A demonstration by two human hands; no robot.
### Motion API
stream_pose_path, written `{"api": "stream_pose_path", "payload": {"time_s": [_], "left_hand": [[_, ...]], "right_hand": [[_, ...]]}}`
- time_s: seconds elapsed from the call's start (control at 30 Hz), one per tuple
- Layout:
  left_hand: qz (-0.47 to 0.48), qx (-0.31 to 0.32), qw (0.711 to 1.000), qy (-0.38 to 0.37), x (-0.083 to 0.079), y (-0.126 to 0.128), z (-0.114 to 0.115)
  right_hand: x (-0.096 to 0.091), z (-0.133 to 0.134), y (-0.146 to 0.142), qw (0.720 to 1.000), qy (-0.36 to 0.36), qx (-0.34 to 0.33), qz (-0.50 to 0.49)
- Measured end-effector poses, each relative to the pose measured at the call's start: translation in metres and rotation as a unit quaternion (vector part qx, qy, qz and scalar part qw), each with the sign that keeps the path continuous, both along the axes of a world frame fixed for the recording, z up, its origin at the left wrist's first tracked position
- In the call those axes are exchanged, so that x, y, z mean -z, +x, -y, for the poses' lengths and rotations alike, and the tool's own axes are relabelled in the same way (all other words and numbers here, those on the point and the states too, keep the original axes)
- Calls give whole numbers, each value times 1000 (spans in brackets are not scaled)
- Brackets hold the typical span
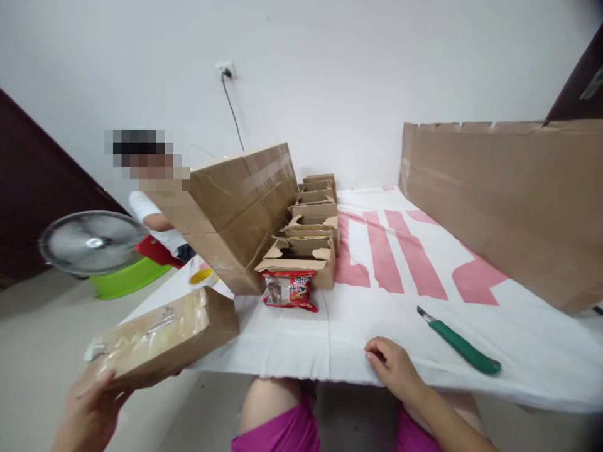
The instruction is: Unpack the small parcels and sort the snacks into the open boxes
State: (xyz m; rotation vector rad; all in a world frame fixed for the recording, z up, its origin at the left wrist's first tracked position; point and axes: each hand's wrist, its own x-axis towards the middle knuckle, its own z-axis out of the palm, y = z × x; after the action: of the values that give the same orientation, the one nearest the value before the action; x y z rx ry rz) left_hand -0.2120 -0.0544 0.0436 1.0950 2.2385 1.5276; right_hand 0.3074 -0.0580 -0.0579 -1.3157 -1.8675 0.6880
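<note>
Left hand (89, 411) clasps a taped box (162, 338) at 8 o'clock. Right hand (393, 367), fingers curled and holding nothing, rests on the sheet (377, 326); knife (459, 342) at 3 o'clock.

flat brown cardboard parcel (164, 336): matt board, glossy clear tape | white-and-red sheet over the bench (400, 314): smooth, matt, creased | red snack packet (289, 290): shiny plastic film | green-handled knife (459, 342): smooth plastic grip, metal blade | small open brown boxes (301, 254): matt cardboard, rough torn flaps | round grey fan (92, 243): glossy metal grille
</note>
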Motion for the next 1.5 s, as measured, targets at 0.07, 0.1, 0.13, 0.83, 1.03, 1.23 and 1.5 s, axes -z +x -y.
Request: {"api": "stream_pose_path", "payload": {"time_s": [0.07,0.1,0.13,0.83,1.03,1.23,1.5], "left_hand": [[115,24,993,19,1,9,0],[161,39,986,19,2,14,0],[185,57,981,7,4,21,-1],[-66,484,869,81,51,292,-9],[-122,542,824,113,56,285,-12],[-87,546,822,134,63,287,-9],[-66,545,821,154,67,292,-8]], "right_hand": [[-2,0,1,1000,-6,1,-6],[-2,-1,1,1000,-6,2,-8],[-3,-1,1,1000,-6,3,-11],[-36,22,126,959,61,276,9],[11,33,173,936,69,242,246],[-8,18,180,934,108,259,221],[-139,-11,117,977,141,129,97]]}}
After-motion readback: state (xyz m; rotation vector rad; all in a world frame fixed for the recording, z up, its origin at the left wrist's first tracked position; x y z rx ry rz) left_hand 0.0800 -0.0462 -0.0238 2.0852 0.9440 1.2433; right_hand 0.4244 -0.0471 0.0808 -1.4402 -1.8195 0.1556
